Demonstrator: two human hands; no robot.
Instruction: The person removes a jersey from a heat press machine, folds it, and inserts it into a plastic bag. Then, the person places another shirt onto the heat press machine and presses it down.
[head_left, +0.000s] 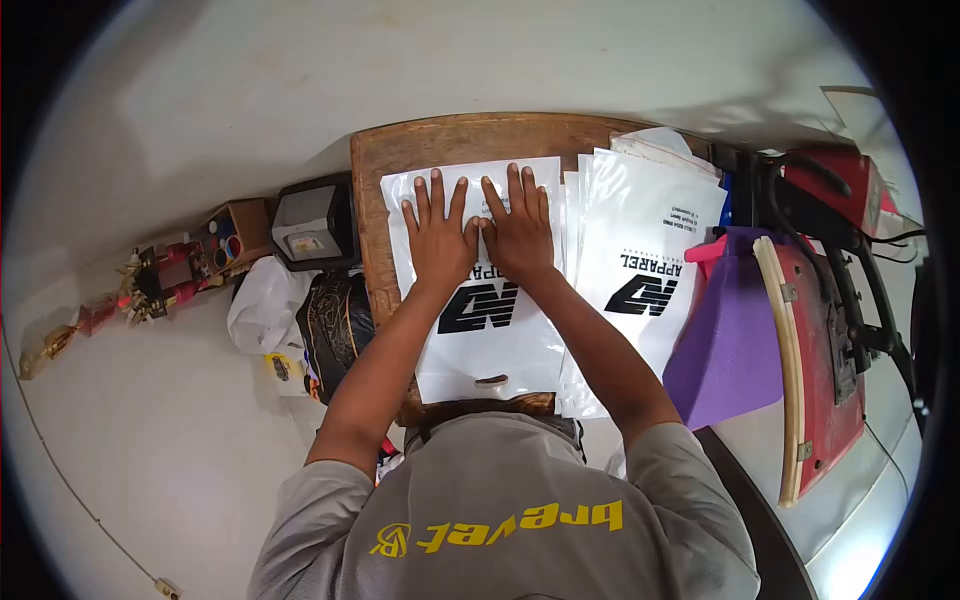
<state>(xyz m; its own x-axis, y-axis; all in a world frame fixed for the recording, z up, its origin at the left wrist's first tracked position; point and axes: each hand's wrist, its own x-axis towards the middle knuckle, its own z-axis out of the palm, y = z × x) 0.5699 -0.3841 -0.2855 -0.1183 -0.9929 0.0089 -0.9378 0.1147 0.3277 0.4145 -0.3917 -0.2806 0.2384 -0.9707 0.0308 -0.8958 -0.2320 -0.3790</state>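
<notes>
A white plastic bag [455, 360] with a black printed logo lies flat on the wooden table [430, 135]. Its cut-out handle hole faces my body. My left hand [440, 235] rests palm down on the far part of this bag, fingers stretched out and apart. Beside it, my right hand [520, 230] also presses flat on the bag with its fingers extended. The thumbs nearly meet in the middle. Just to the right lies a pile of similar printed white bags [645, 220], overlapping one another. Part of the logo is hidden beneath my hands and wrists.
Right of the table stand a purple sheet [730, 340] and a red board with a pale wooden edge [785, 380], with black metal arms behind. At left are a dark grey box-shaped device [312, 222], a black bag [335, 315] and a white plastic sack [262, 308].
</notes>
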